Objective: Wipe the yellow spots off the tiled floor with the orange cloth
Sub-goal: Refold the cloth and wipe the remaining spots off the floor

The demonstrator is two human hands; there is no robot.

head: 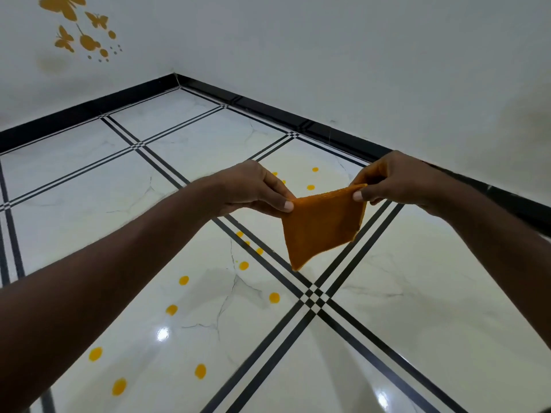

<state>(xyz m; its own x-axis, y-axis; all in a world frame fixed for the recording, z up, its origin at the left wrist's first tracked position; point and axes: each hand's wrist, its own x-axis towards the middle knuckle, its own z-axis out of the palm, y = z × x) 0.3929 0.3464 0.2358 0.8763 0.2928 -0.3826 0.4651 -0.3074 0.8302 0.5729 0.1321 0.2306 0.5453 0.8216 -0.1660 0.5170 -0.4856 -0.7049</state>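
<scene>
An orange cloth [323, 226], folded into a small square, hangs in the air above the floor. My left hand [253, 187] pinches its upper left corner and my right hand [393, 180] pinches its upper right corner. Below it lies the white marble-look tiled floor [417, 278] with black double lines. Several yellow spots dot the tiles: one spot [274, 297] near the line crossing, another [184, 280] to its left, more toward the near left [95, 353], and a few far spots [311, 187] between my hands.
A black skirting [328, 129] runs along two white walls that meet in a corner at the back. Yellow butterfly decals [65, 7] sit on the left wall. Ceiling light glares off the floor [162, 334].
</scene>
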